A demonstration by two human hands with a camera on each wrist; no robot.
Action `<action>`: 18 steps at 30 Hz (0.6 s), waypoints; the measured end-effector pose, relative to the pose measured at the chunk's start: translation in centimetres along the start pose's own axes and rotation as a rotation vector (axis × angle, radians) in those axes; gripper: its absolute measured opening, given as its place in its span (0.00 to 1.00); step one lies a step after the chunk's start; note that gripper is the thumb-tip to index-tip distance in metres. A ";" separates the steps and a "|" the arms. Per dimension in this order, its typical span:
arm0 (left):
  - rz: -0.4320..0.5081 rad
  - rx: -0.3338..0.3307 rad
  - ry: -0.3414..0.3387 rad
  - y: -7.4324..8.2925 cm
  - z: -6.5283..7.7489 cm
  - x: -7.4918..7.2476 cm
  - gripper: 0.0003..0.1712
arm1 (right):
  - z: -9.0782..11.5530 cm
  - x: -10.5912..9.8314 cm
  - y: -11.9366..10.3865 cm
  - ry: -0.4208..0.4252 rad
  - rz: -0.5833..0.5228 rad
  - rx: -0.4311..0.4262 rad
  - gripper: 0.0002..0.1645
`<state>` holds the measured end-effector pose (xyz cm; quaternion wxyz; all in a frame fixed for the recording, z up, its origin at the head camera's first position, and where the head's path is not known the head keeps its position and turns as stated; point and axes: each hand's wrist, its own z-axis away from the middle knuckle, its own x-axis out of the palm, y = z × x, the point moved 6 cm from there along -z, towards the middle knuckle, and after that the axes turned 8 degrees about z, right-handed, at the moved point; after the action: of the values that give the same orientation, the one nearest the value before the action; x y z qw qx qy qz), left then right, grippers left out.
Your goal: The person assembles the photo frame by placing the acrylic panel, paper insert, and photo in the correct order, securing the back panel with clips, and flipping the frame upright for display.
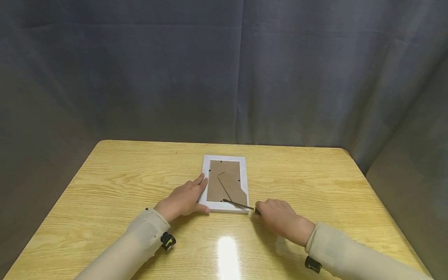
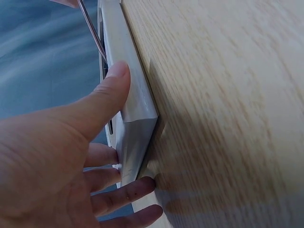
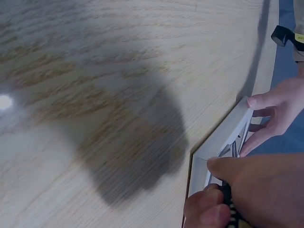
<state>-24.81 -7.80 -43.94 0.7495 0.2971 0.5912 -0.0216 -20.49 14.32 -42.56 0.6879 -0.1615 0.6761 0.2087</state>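
A white picture frame (image 1: pixel 225 158) lies face down on the table, showing its brown backing board (image 1: pixel 229 167) and several small dark tabs around the opening. My left hand (image 1: pixel 183 198) grips the frame's near left corner: the thumb (image 2: pixel 118 78) presses the near side and the other fingers lie along the left side. In my right hand (image 1: pixel 280 217) is a screwdriver (image 1: pixel 241 205), its black and yellow handle (image 3: pixel 229 202) mostly hidden by the fingers. The metal shaft reaches left across the frame's near right corner, with its tip beside the tab at the near edge.
The wooden table (image 1: pixel 297 179) has rounded far corners. Grey curtains (image 1: pixel 175 77) hang behind it and at both sides. Each sleeve carries a small black wrist device, such as the one on the left (image 1: pixel 168 241).
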 end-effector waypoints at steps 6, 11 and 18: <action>-0.009 -0.006 -0.001 -0.1 0.0 0.2 0.58 | -0.1 -0.3 -0.2 0.031 0.041 -0.028 0.16; -0.012 -0.009 -0.002 -0.1 -0.1 0.2 0.59 | -0.3 -0.8 -0.3 0.071 0.093 -0.054 0.12; -0.019 -0.005 0.000 -0.1 -0.1 0.2 0.59 | -0.4 -1.3 -0.2 0.066 0.058 -0.033 0.15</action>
<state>-24.91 -7.77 -44.22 0.7500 0.2896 0.5940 -0.0273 -20.70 13.89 -41.31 0.6560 -0.1602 0.6994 0.2341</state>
